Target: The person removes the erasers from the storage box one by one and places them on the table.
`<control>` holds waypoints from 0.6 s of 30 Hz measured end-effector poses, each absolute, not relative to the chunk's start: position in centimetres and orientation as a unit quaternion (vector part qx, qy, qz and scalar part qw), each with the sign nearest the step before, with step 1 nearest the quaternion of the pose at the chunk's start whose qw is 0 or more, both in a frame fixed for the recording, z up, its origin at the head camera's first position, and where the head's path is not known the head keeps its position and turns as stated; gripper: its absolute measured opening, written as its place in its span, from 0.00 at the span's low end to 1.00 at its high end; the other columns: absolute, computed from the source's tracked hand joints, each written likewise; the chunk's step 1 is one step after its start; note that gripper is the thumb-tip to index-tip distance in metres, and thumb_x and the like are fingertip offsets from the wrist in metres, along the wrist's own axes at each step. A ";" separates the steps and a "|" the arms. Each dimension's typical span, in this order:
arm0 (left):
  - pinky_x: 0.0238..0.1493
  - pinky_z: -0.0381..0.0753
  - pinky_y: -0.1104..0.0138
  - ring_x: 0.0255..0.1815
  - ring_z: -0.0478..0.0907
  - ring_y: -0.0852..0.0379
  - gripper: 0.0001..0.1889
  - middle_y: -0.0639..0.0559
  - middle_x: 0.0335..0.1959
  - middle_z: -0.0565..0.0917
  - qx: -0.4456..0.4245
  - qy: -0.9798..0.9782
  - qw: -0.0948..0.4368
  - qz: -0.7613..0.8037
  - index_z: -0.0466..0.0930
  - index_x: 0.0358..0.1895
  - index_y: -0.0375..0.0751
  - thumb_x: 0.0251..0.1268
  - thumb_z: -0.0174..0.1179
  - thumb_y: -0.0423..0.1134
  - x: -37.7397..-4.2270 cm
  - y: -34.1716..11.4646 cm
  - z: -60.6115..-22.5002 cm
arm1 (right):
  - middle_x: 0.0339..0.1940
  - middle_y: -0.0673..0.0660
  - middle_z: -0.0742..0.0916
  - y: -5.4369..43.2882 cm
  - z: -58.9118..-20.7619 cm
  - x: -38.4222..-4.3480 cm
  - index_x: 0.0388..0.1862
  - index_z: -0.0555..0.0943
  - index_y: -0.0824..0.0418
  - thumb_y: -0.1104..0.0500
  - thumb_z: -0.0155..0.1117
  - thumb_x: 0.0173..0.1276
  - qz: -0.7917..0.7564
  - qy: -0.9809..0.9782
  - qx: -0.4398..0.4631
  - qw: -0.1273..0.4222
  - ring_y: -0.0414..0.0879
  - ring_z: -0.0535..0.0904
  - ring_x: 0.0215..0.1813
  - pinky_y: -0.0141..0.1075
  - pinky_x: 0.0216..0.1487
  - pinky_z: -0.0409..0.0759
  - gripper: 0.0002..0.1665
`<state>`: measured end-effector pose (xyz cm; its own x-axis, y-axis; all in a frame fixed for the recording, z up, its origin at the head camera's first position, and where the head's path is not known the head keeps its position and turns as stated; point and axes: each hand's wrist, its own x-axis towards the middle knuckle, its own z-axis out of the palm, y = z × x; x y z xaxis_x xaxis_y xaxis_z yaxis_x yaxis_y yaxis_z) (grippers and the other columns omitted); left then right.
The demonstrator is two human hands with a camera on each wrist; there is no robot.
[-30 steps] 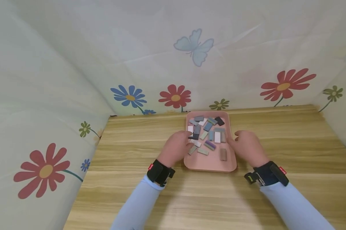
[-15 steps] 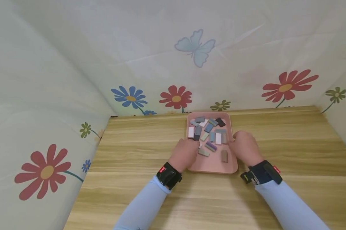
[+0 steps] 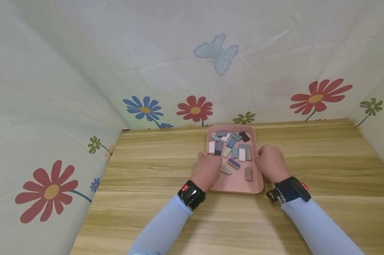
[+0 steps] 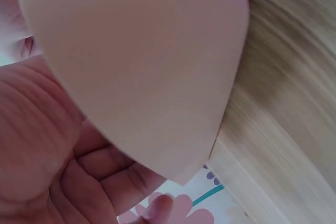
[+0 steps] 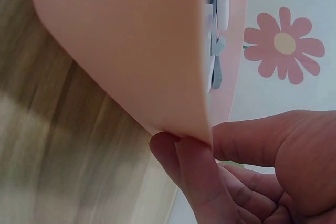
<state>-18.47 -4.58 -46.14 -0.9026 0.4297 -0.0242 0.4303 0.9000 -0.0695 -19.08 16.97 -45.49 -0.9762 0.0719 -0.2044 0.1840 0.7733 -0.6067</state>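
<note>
A pink tray (image 3: 233,186) stands on the table with several small rectangular blocks in it, among them a purple-striped block (image 3: 234,163), a brown block (image 3: 248,174) and a dark block (image 3: 244,136). My left hand (image 3: 207,171) is over the tray's left side. Its fingers curl down behind the wall in the left wrist view, so their tips and anything between them are hidden. At the right rim, my right hand (image 3: 271,163) pinches the tray edge, thumb on the inside and fingers against the outer wall, as the right wrist view shows.
The wood-grain table (image 3: 153,170) reaches back to a pale cloth wall (image 3: 166,53) printed with flowers and a butterfly. Another cloth side (image 3: 35,117) borders the table on the left. The tray lies near the back edge.
My left hand has shifted right over the tray, its fingers curling down and covering blocks at the left. My right hand has gone from fingers apart beside the tray to pinching its rim.
</note>
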 end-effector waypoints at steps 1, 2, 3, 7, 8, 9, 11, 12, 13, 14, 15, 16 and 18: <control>0.39 0.64 0.62 0.24 0.70 0.61 0.02 0.57 0.27 0.82 0.220 0.975 0.002 -0.041 0.80 0.33 0.50 0.60 0.59 0.40 -18.4 -4.5 -46.1 | 0.27 0.61 0.82 16.9 -45.5 -19.1 0.36 0.81 0.68 0.62 0.55 0.63 -0.329 0.938 0.069 0.084 0.47 0.77 0.24 0.33 0.21 0.72 0.11; 0.41 0.65 0.61 0.24 0.71 0.61 0.02 0.57 0.27 0.82 0.220 0.974 -0.002 -0.049 0.80 0.33 0.50 0.60 0.59 0.40 -18.4 -4.4 -46.1 | 0.27 0.61 0.82 16.9 -45.5 -19.2 0.36 0.81 0.69 0.62 0.55 0.63 -0.329 0.938 0.070 0.086 0.48 0.77 0.25 0.33 0.21 0.72 0.11; 0.43 0.67 0.60 0.24 0.72 0.61 0.02 0.57 0.27 0.83 0.222 0.973 -0.006 -0.057 0.80 0.33 0.51 0.60 0.59 0.40 -18.3 -4.4 -46.1 | 0.27 0.61 0.82 16.9 -45.4 -19.2 0.35 0.81 0.69 0.62 0.55 0.63 -0.328 0.938 0.073 0.089 0.48 0.77 0.25 0.33 0.21 0.73 0.10; 0.44 0.70 0.58 0.24 0.75 0.60 0.04 0.57 0.27 0.85 0.227 0.969 -0.025 -0.089 0.80 0.31 0.51 0.62 0.57 0.41 -17.9 -4.1 -46.0 | 0.28 0.62 0.82 16.8 -45.4 -19.3 0.36 0.80 0.69 0.62 0.56 0.63 -0.327 0.936 0.079 0.100 0.48 0.77 0.26 0.33 0.22 0.73 0.11; 0.43 0.71 0.59 0.24 0.75 0.60 0.04 0.57 0.27 0.85 0.228 0.969 -0.030 -0.094 0.80 0.31 0.51 0.62 0.57 0.41 -17.8 -4.0 -46.0 | 0.28 0.62 0.82 16.8 -45.4 -19.3 0.36 0.80 0.69 0.62 0.56 0.63 -0.326 0.936 0.079 0.102 0.49 0.77 0.26 0.33 0.22 0.73 0.11; 0.42 0.71 0.59 0.24 0.76 0.60 0.04 0.57 0.26 0.85 0.226 0.969 -0.034 -0.096 0.80 0.31 0.51 0.62 0.57 0.41 -17.7 -4.0 -46.0 | 0.27 0.62 0.81 16.8 -45.4 -19.4 0.36 0.80 0.69 0.62 0.56 0.63 -0.325 0.937 0.078 0.101 0.49 0.77 0.26 0.33 0.22 0.73 0.11; 0.39 0.71 0.60 0.24 0.77 0.59 0.05 0.57 0.26 0.85 0.223 0.970 -0.041 -0.092 0.81 0.30 0.51 0.62 0.56 0.41 -17.5 -3.9 -46.1 | 0.26 0.61 0.81 16.9 -45.3 -19.3 0.34 0.80 0.69 0.62 0.55 0.63 -0.325 0.938 0.075 0.098 0.48 0.77 0.25 0.33 0.21 0.73 0.11; 0.39 0.71 0.60 0.25 0.78 0.59 0.05 0.57 0.27 0.85 0.222 0.970 -0.043 -0.088 0.81 0.30 0.50 0.62 0.56 0.40 -17.4 -3.9 -46.1 | 0.25 0.61 0.81 16.9 -45.3 -19.3 0.33 0.80 0.69 0.62 0.55 0.63 -0.324 0.939 0.072 0.094 0.48 0.76 0.25 0.33 0.21 0.72 0.10; 0.39 0.71 0.60 0.26 0.78 0.59 0.05 0.56 0.27 0.85 0.220 0.971 -0.042 -0.082 0.81 0.30 0.51 0.62 0.57 0.39 -17.4 -3.9 -46.2 | 0.24 0.61 0.81 16.9 -45.3 -19.3 0.32 0.80 0.69 0.62 0.55 0.63 -0.322 0.940 0.070 0.091 0.48 0.76 0.24 0.33 0.20 0.72 0.10; 0.39 0.71 0.59 0.27 0.79 0.58 0.05 0.56 0.28 0.85 0.220 0.972 -0.040 -0.078 0.81 0.30 0.50 0.61 0.57 0.39 -17.3 -3.9 -46.2 | 0.23 0.60 0.81 16.9 -45.3 -19.3 0.31 0.80 0.69 0.63 0.55 0.62 -0.322 0.940 0.070 0.089 0.48 0.76 0.23 0.33 0.20 0.72 0.10; 0.39 0.70 0.59 0.28 0.79 0.58 0.04 0.56 0.29 0.85 0.217 0.973 -0.035 -0.071 0.81 0.31 0.50 0.61 0.57 0.38 -17.3 -3.9 -46.3 | 0.23 0.60 0.81 16.9 -45.3 -19.4 0.30 0.80 0.69 0.63 0.55 0.62 -0.320 0.941 0.069 0.088 0.48 0.76 0.23 0.33 0.20 0.72 0.10; 0.39 0.70 0.59 0.28 0.79 0.58 0.04 0.55 0.29 0.85 0.215 0.974 -0.031 -0.067 0.81 0.31 0.50 0.61 0.57 0.38 -17.4 -4.0 -46.4 | 0.22 0.60 0.81 16.9 -45.2 -19.4 0.30 0.80 0.69 0.63 0.55 0.62 -0.319 0.941 0.070 0.088 0.48 0.76 0.22 0.33 0.20 0.72 0.10; 0.40 0.70 0.58 0.28 0.78 0.58 0.03 0.55 0.29 0.85 0.209 0.976 -0.022 -0.058 0.81 0.32 0.50 0.60 0.57 0.39 -17.5 -4.0 -46.5 | 0.21 0.59 0.81 16.9 -45.2 -19.5 0.30 0.81 0.69 0.63 0.55 0.62 -0.316 0.942 0.073 0.088 0.48 0.76 0.22 0.33 0.20 0.72 0.10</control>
